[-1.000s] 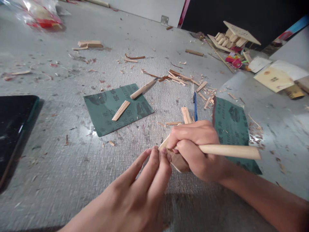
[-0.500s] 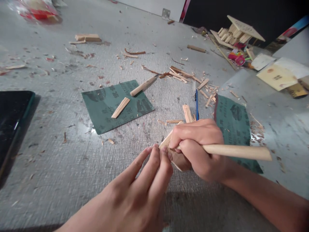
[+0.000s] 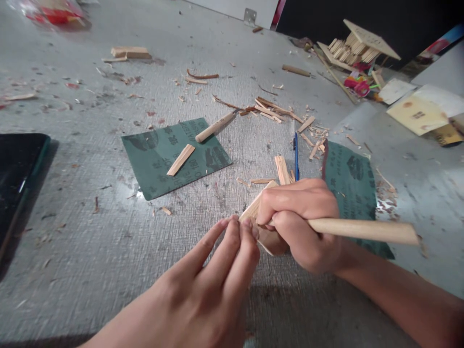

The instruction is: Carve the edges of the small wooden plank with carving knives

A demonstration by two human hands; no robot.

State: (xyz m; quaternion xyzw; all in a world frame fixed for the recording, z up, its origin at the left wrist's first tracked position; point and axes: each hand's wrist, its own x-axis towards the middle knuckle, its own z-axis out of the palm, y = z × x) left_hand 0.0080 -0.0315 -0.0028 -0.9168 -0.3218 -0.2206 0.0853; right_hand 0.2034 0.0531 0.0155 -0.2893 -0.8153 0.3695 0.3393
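My right hand [image 3: 306, 217] is wrapped round the pale wooden handle of a carving tool [image 3: 366, 230], whose end sticks out to the right. The tool's tip is hidden behind my fingers, close to a small angular wood block [image 3: 272, 241]. My left hand [image 3: 213, 278] presses its fingertips onto the left side of this block, steadying it against the table. Its thumb is out of sight. Just beyond the right hand lie a wood strip [image 3: 282, 169] and a blue pen-like tool [image 3: 296, 157].
Green sandpaper [image 3: 155, 166] bears a wood sliver [image 3: 180, 159] and another wooden-handled tool [image 3: 214, 128]. A second green sheet [image 3: 353, 179] lies right. Wood shavings [image 3: 270, 110] litter the grey table. At left is a dark phone-like device [image 3: 20, 179]; a small wooden model [image 3: 362, 43] stands back right.
My right hand and the tool handle have shifted slightly to the right. My left hand stays on the wood block. The view has tilted very little.
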